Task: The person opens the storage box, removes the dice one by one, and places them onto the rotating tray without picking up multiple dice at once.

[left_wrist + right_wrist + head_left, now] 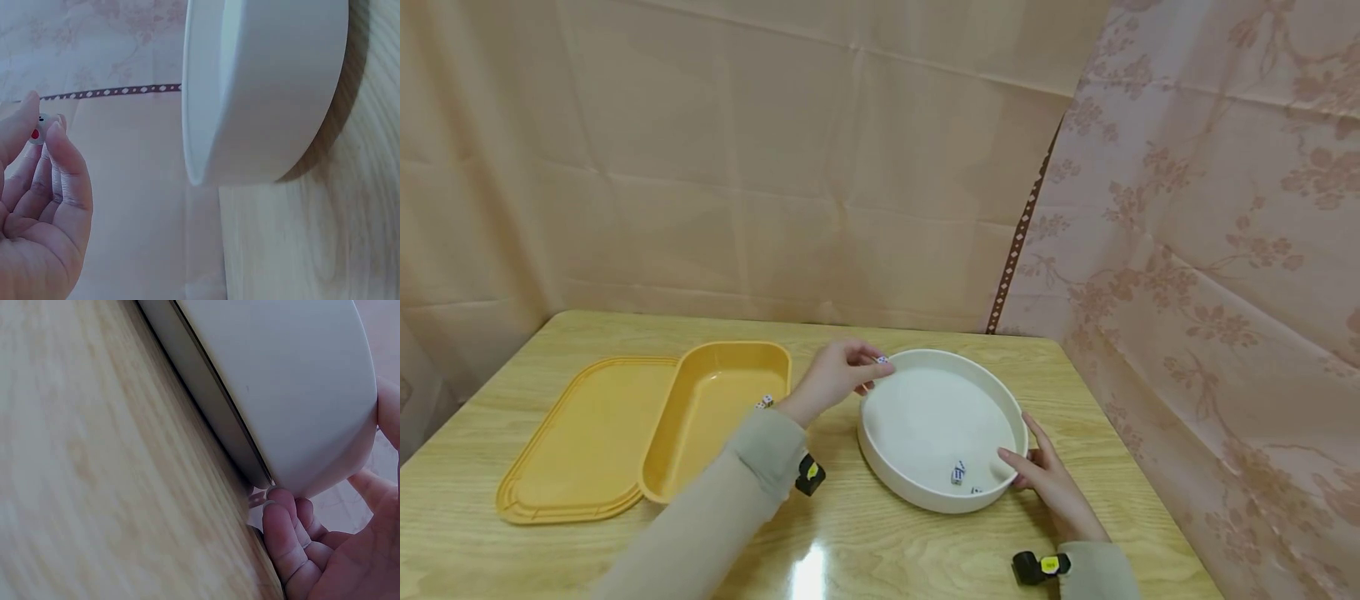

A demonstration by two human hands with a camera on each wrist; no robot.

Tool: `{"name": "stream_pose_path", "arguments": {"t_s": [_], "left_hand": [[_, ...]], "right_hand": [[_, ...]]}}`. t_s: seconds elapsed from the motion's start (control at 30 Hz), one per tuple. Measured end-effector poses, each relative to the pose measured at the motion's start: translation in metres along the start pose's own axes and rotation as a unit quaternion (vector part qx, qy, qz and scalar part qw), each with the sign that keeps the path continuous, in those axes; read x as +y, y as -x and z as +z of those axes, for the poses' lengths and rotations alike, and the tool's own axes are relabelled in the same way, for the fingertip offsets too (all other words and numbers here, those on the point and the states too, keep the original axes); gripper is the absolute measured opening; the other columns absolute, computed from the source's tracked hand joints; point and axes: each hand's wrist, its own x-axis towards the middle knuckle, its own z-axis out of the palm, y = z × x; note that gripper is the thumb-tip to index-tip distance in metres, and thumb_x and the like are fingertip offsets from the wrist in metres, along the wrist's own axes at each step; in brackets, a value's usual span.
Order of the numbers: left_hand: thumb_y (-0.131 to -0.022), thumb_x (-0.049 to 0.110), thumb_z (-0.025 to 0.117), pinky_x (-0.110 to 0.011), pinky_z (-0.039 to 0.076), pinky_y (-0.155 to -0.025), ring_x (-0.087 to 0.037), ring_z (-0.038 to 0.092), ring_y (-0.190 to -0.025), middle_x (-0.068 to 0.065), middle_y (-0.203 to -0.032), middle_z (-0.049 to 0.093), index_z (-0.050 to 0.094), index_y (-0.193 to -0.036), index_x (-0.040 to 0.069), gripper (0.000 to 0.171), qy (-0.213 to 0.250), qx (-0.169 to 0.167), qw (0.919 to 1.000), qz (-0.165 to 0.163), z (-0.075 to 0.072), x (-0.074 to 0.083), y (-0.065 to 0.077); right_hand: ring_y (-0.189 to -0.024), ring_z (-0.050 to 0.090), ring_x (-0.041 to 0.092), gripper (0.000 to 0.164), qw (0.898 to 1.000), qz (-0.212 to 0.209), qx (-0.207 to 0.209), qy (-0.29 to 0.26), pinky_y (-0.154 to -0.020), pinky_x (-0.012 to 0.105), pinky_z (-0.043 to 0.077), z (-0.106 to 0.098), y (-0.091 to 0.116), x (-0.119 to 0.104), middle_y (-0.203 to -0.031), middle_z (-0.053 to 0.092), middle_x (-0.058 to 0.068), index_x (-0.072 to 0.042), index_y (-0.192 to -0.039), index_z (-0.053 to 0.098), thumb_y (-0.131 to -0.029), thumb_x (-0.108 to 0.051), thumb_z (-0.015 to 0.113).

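My left hand (842,373) pinches a small white die (882,360) between thumb and fingertips, at the left rim of a round white tray (880,475). The left wrist view shows a red dot and black dots on this die (39,130). My right hand (1051,483) grips the tray's right side, thumb at the rim. In the right wrist view, the fingers (284,534) are curled at the tray's lower edge. A few dice (958,473) with blue marks lie inside the tray, near its front wall.
Left of the tray stands an open yellow box (700,433) with a few dice (765,402) near its right wall, partly hidden by the left wrist. A flat yellow lid (587,442) lies beside it on the wooden table (895,550). Curtains hang behind and to the right.
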Motion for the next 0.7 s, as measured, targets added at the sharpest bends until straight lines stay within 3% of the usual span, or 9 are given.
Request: {"name": "stream_pose_path", "arguments": {"t_s": [0.2,0.43,0.7], "left_hand": [[-0.086,0.023,0.079,-0.026,0.057,-0.063,-0.015,0.063,-0.069,-0.005,-0.086,0.070,0.071,-0.104,0.008,0.025,-0.009,-0.015,0.9997,0.014,0.013,-0.004,0.002],[-0.089,0.027,0.076,-0.026,0.056,-0.063,-0.013,0.061,-0.066,-0.014,-0.091,0.071,0.072,-0.100,0.007,0.023,-0.003,-0.036,0.9992,0.017,0.026,-0.009,0.004],[-0.091,0.028,0.073,-0.025,0.055,-0.061,-0.012,0.062,-0.065,-0.005,-0.083,0.071,0.072,-0.100,0.006,0.025,-0.022,-0.064,0.9976,0.017,0.039,-0.013,0.008]], "right_hand": [[-0.075,0.058,0.013,0.087,1.000,-0.002,0.001,0.003,-0.075,0.026,0.050,0.000,0.000,-0.001,-0.099,0.054,0.006,-0.029,-0.160,0.010,-0.094,-0.033,0.068],[-0.075,0.058,0.013,0.087,1.000,-0.002,0.002,0.001,-0.076,0.025,0.050,0.000,0.001,-0.001,-0.098,0.054,0.006,-0.028,-0.160,0.010,-0.095,-0.032,0.067],[-0.075,0.058,0.013,0.088,1.000,0.001,-0.001,0.004,-0.076,0.026,0.051,-0.001,0.000,0.000,-0.099,0.054,0.007,-0.029,-0.160,0.009,-0.095,-0.033,0.067]]}}
